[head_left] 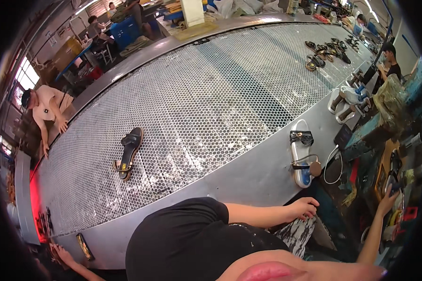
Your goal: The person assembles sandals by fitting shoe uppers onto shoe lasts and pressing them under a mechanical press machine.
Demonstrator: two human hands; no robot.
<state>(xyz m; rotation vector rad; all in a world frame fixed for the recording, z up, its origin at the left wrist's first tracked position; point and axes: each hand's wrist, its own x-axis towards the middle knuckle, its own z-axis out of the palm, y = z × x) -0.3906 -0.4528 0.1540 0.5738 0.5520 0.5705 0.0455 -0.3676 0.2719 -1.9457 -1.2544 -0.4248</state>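
Note:
At the lower right my right hand (386,201) is closed around the end of a sandal (393,171) with dark straps and a tan edge; my fingertips are partly hidden. My left hand (304,209) rests on my leg in black-and-white patterned cloth, fingers curled, with nothing seen in it. A white shoe form (299,149) with black sandal straps, a blue heel part and a round brown piece lies on the metal ledge (248,185), beyond my left hand. One black sandal (130,152) stands on the mesh conveyor belt (197,117).
More sandals (330,51) are grouped on the belt's far right. White shoe forms (349,100) stand along the ledge, near a white cable (334,175). A co-worker (47,110) leans at the far left edge; another person's hand (61,253) shows lower left, beside a red glow (35,201).

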